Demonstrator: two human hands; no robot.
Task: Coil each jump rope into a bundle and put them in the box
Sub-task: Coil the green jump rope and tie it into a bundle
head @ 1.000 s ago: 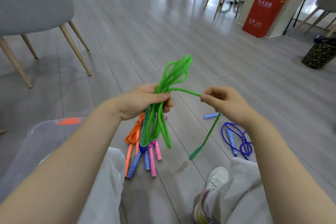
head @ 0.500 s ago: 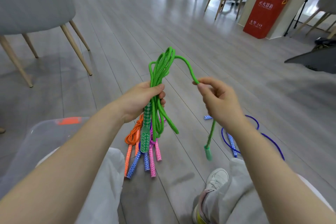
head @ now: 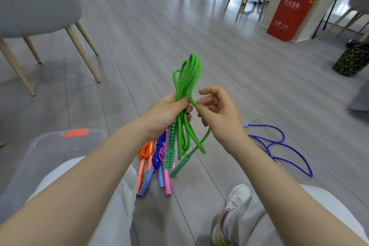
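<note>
My left hand (head: 165, 114) grips the green jump rope (head: 186, 80) bundle at its waist, long axis running twelve to six. My right hand (head: 216, 112), just beside at three o'clock, pinches the free strand, whose tail seems to drop behind my palm toward six. The box (head: 50, 146) waits at eight o'clock.

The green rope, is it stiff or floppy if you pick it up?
Probably floppy: the green rope bends into loose loops above the left hand, and its tail droops below the right hand. The green handle looks rigid, hanging straight. The loops would likely spring apart if released.
</note>
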